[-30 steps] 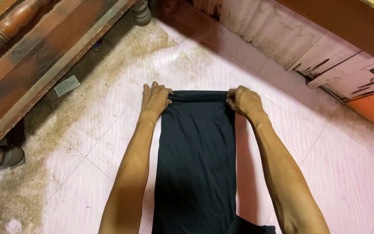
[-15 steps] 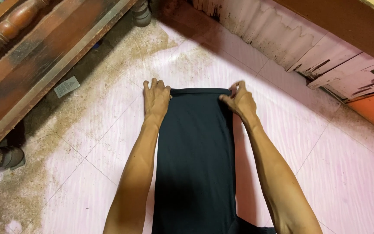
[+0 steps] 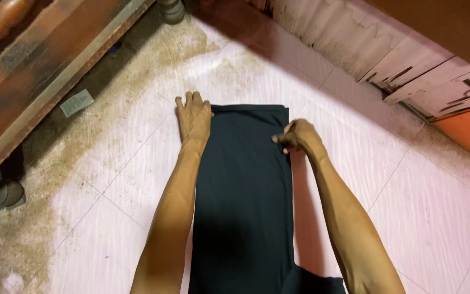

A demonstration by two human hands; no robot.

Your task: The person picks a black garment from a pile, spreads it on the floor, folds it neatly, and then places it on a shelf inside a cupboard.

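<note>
A long black cloth (image 3: 246, 179), folded into a narrow strip, lies flat on the pink tiled floor (image 3: 420, 207) and runs from between my arms to a straight far edge. My left hand (image 3: 194, 117) rests flat at the cloth's far left corner, fingers together and stretched out, partly on the floor. My right hand (image 3: 297, 136) sits a little nearer on the right edge, its fingertips pinched on the fabric there. The cloth's near end leaves the view at the bottom.
A dark wooden furniture frame (image 3: 39, 71) with a turned leg (image 3: 1, 193) runs along the left. A small grey paper label (image 3: 76, 102) lies on the dirty floor beside it. A peeling white wall base (image 3: 365, 49) and an orange surface (image 3: 469, 136) close the right.
Both hands let go of the far corners they were gripping. The left hand flattened at its corner; the right hand slid nearer along the right edge and pinched it. The view tilted slightly.
</note>
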